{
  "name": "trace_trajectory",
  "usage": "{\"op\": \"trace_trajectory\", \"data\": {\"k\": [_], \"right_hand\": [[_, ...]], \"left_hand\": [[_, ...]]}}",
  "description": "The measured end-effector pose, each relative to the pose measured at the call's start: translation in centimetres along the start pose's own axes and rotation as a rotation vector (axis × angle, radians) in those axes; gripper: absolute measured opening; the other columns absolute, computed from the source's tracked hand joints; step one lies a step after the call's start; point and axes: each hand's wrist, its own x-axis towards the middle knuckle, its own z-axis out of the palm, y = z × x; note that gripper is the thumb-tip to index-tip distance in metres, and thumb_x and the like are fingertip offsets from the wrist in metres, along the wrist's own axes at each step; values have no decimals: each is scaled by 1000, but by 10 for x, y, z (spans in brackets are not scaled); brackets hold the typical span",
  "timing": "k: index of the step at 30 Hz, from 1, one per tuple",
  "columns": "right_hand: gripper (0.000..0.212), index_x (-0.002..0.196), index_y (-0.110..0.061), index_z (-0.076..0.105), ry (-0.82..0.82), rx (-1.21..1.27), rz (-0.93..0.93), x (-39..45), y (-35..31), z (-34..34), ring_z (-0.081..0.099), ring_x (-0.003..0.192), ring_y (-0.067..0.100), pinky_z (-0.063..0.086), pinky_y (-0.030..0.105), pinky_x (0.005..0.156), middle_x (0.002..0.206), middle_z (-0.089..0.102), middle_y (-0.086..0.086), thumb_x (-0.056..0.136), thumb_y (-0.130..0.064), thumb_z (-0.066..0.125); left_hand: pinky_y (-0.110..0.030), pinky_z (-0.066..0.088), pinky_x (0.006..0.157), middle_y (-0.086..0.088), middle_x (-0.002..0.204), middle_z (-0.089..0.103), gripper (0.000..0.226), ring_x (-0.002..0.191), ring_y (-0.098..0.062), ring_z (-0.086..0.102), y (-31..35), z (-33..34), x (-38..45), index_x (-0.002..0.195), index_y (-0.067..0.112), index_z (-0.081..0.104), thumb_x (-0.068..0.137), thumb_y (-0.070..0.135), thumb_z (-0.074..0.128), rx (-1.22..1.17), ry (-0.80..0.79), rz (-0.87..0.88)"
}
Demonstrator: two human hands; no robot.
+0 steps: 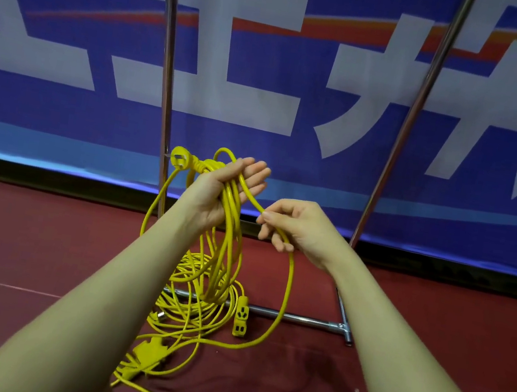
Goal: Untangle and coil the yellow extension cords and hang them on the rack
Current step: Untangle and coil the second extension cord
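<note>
Several loops of yellow cord (pixel 229 225) were draped over the left hand (pixel 217 193), palm up, fingers mostly straight, loops hanging down toward the floor (pixel 41 247). A plug (pixel 178 157) stuck out just beyond that hand's wrist side. One strand was pinched by the right hand (pixel 292 231) between thumb and curled fingers, then ran down in a long arc to the pile (pixel 187 306) on the floor. The pile was seen lying against the rack (pixel 296 318) base bar, with a socket block (pixel 240 319) beside it and another socket end (pixel 150 352) nearer the camera. A blue banner (pixel 63 99) was hung behind the uprights.

Handling judgement: cord judged light, limp, slightly springy, so loops would likely be kept only if draped or clamped; with the fingers flat they could slide off. Jacket looked smooth, so some slip through a loose pinch was expected, which suits feeding. Best held on bare cord a short way from the coil, not at plugs or blocks. Snags were judged likely where strands crossed in the pile. Nothing seen hung on the rack yet.
</note>
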Motion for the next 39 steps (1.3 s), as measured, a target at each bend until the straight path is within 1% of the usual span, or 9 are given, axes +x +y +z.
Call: {"op": "trace_trajectory", "data": {"k": [7,11,17,24,29,32,34,37,39], "right_hand": [[15,87,-6,63,-48,-7,117,-6,9,-10,52,53,13,45,21,56,60,56,0,95,-12,52],[15,92,-4,63,23,92,61,-2,12,-8,46,42,9,37,18,47,58,58,1,96,-9,49],[16,87,-4,66,-79,44,32,-2,5,-3,46,40,9,31,17,42,57,59,3,93,-7,51],[25,74,-4,58,-62,153,169,-10,16,-15,49,49,18,42,23,50,51,46,4,93,-17,51],[23,75,-7,58,8,124,267,-11,36,-27,49,55,17,51,36,68,60,50,4,94,-17,51],[21,76,-11,57,84,85,297,-9,40,-27,43,51,11,46,27,59,59,48,-1,95,-17,51],[23,76,-12,53,172,139,291,-7,39,-26,35,44,9,34,20,47,55,43,-3,97,-21,50],[20,80,-11,57,288,171,271,-5,34,-30,25,38,6,19,17,40,49,35,-6,96,-23,53],[11,85,-11,56,353,290,277,-3,30,-32,23,36,3,16,15,36,48,35,-6,95,-16,55]], "left_hand": [[-34,58,65,-8,74,73,21,69,-19,72,10,-4,1,94,2,55,100,7,36,-91,36,88],[-35,58,71,-8,78,74,20,73,-19,72,10,-5,1,94,4,56,100,12,39,-112,35,114],[-36,58,68,-9,76,73,21,72,-19,72,3,5,-5,92,3,56,100,12,39,-105,0,71],[-37,58,65,-8,74,73,20,69,-17,72,3,9,-4,94,5,55,100,6,35,-139,-20,107],[-37,58,64,-8,75,73,20,64,-14,71,12,2,1,95,5,56,100,7,36,-270,15,159],[-26,58,56,-4,68,71,20,47,-7,63,11,1,0,92,7,57,100,10,39,-227,41,117],[-17,47,42,2,55,62,20,32,-2,44,10,-1,0,92,8,58,99,12,40,-137,47,75],[-14,27,33,7,40,41,26,26,-3,26,10,-5,-1,84,10,56,99,21,39,74,-17,6],[-14,23,32,7,36,32,33,25,-2,23,7,-8,-2,75,9,56,99,24,39,226,-57,-28]]}}
